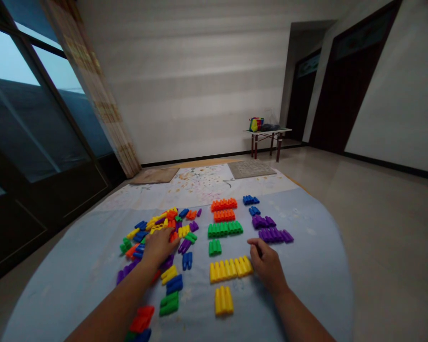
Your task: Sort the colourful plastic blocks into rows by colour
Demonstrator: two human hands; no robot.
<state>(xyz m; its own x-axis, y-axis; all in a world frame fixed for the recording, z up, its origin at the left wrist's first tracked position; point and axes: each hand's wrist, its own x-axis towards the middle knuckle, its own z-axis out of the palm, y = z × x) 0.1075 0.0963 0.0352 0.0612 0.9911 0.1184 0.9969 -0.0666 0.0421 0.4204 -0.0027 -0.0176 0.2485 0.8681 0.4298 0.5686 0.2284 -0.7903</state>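
My left hand (160,244) reaches into a mixed heap of plastic tube-shaped blocks, its fingers closed around an orange block (173,236). Yellow, blue, green and purple blocks lie around it, some hidden beneath the hand. My right hand (269,266) rests with curled fingers beside the end of a yellow row (230,269); nothing shows in it. Nearby are a shorter yellow group (224,300), a green row (225,229), a small green group (215,247) and a purple row (275,235).
Orange rows (224,204) and blue groups (250,200) lie farther back. Loose blocks, including a green one (169,303), sit by my left forearm. A blue-and-white cloth (317,256) covers the rounded table. Two mats (252,169) lie at its far edge; a small table (267,130) stands beyond.
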